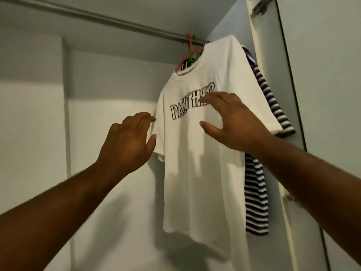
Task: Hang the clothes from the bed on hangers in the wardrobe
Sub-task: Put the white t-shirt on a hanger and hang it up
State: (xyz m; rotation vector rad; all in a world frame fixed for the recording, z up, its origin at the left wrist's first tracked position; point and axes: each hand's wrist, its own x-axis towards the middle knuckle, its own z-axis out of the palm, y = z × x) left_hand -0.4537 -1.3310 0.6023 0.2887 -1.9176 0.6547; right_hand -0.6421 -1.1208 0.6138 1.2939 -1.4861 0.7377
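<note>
Both forearms are raised from the lower corners of the frame. The left hand [129,141] is held at the left sleeve edge of the white T-shirt [195,173], fingers loosely bent and gripping nothing. The right hand [232,122] is spread before the printed chest, fingers apart, nothing clasped. Contact with the cloth cannot be told for either hand.

Open room is left across the left half of the frame, bounded by the pale back panel [107,133]. The T-shirt is hung at centre right, lettered "PANTHER" in black outline. A striped garment [256,192] is hung just behind it, at its right edge. A grey rail [97,16] is run across the upper frame, with a pink hanger [190,45] and a green hanger [193,55] hooked at its right end.
</note>
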